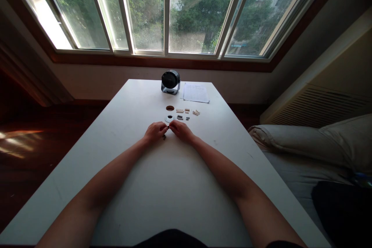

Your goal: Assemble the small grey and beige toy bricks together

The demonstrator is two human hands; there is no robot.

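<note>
My left hand point(156, 130) and my right hand point(180, 130) meet above the middle of the white table point(174, 186), fingertips pinched close together. A tiny dark piece point(168, 127) shows between them, too small to name. Under my left hand lie a few small dark bits point(164, 137). Just beyond the fingers is a white ring-shaped disc point(166, 119) with a dark centre. To its right sit small dark pieces point(179, 117) in a group, and a smaller dark cluster point(187, 118). Behind these are rows of small pale pieces point(179, 111), more pale pieces point(187, 110) and a loose pale pile point(196, 112).
A round brown spot point(170, 108), perhaps a hole, is behind the disc. Farther back stand a black fan-like device point(170, 80) on a stand and a printed paper sheet point(196, 92). Windows point(192, 11) rise beyond the table. On the right is a cushioned seat point(302, 143).
</note>
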